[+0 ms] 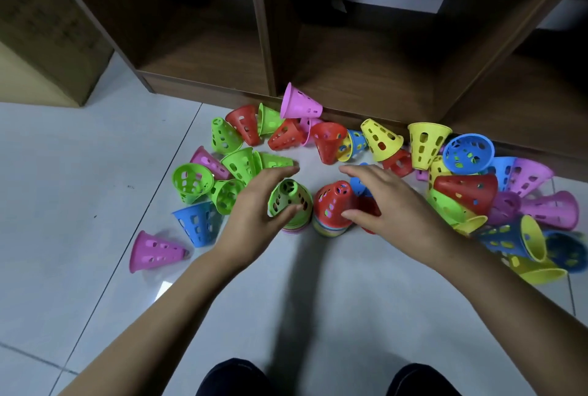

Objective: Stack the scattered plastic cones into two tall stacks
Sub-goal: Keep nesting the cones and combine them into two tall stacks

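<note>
Two short stacks of perforated plastic cones stand side by side on the floor. The left stack is topped by a green cone [290, 199], and my left hand [257, 207] curls around that cone from the left. A red cone [334, 203] tops the right stack; my right hand [386, 201] hovers beside it with fingers spread and the thumb near its rim. Loose cones in green, red, pink, blue and yellow lie scattered in an arc around both stacks.
A dark wooden shelf unit [350, 77] runs along the back, with cones piled against its base. A pink cone [152, 250] and a blue cone [197, 223] lie at the left. A cardboard box [41, 45] stands far left. My knees [238, 378] show at the bottom.
</note>
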